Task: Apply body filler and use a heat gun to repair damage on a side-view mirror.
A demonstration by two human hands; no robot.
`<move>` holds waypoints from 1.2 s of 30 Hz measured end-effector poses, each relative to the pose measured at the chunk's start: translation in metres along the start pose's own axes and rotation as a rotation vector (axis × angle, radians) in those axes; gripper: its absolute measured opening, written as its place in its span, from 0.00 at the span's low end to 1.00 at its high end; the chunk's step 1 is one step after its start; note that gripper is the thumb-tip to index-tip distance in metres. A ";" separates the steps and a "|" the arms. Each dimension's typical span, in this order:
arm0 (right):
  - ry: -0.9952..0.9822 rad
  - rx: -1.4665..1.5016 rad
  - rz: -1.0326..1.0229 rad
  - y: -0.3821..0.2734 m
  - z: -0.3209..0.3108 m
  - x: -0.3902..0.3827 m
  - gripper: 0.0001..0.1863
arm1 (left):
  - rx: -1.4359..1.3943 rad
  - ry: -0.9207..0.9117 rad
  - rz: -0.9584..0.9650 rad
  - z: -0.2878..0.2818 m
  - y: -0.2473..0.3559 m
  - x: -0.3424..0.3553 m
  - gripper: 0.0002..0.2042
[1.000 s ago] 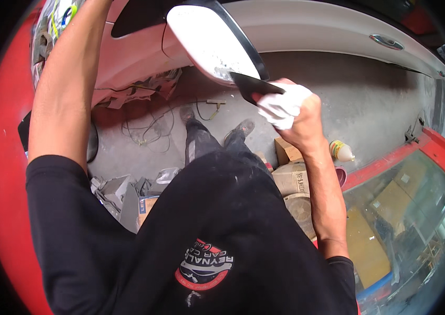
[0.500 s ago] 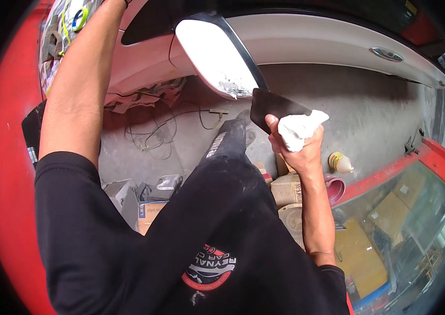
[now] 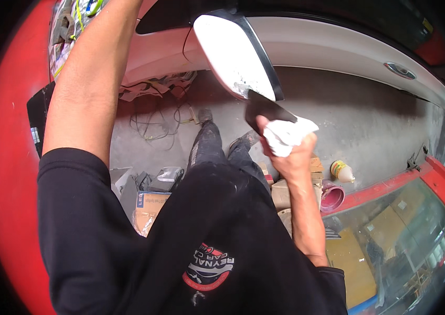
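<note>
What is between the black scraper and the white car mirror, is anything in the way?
Nothing visible. The right hand grips the black scraper together with a white rag, and the blade's tip already meets the lower edge of the white mirror housing.

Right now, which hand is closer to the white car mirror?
Right. The right hand sits just below the white mirror, gripping a rag and dark scraper. The left hand is raised out of view.

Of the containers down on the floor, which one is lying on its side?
The pink bucket, tipped so its open mouth shows; the small cream bottle beyond it and the cardboard boxes alongside are not.
</note>
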State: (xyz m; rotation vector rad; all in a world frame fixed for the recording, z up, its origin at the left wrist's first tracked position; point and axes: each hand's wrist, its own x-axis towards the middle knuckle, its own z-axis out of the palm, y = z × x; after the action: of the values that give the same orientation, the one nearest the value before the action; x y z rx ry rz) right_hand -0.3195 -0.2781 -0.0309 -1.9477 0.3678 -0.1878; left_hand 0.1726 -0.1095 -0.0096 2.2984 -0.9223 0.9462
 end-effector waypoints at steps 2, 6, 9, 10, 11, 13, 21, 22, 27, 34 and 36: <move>-0.021 -0.063 -0.084 0.006 -0.015 -0.004 0.05 | 0.178 0.016 0.097 0.003 -0.032 -0.002 0.27; 0.037 -0.066 -0.105 -0.001 0.002 0.007 0.06 | 0.088 0.069 0.147 0.012 -0.023 -0.002 0.28; 0.071 -0.130 -0.183 -0.010 0.014 0.007 0.08 | 0.111 0.120 0.180 0.011 -0.022 0.000 0.30; 0.071 -0.117 -0.121 -0.013 0.017 0.006 0.09 | 0.103 0.126 0.183 0.011 -0.019 -0.001 0.30; 0.077 -0.127 -0.143 -0.011 0.017 0.001 0.09 | 0.053 0.148 0.134 0.012 -0.014 -0.005 0.31; 0.094 -0.159 -0.180 -0.013 0.027 0.002 0.09 | -0.003 0.182 0.092 0.012 -0.019 -0.006 0.32; 0.203 -0.194 0.017 -0.067 0.048 -0.019 0.06 | 0.020 0.165 -0.043 0.023 -0.022 -0.010 0.36; 0.231 -0.139 0.081 -0.079 0.040 -0.033 0.05 | 0.021 0.189 -0.055 0.014 -0.021 -0.008 0.36; -0.003 -0.413 0.371 -0.069 0.022 -0.103 0.09 | -0.064 0.165 -0.046 0.001 -0.042 -0.059 0.34; -0.189 0.381 0.769 0.001 0.002 -0.157 0.19 | -0.595 0.303 -0.489 -0.144 0.061 -0.224 0.26; -0.315 0.455 0.815 0.013 -0.010 -0.151 0.21 | -0.693 0.177 -0.766 -0.168 0.107 -0.313 0.24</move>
State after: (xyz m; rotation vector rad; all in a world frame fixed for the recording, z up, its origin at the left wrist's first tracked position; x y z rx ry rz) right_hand -0.4664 -0.2400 -0.0335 -1.2313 0.7940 0.5168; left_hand -0.1432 0.0531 -0.1161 1.6898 -0.1796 0.3886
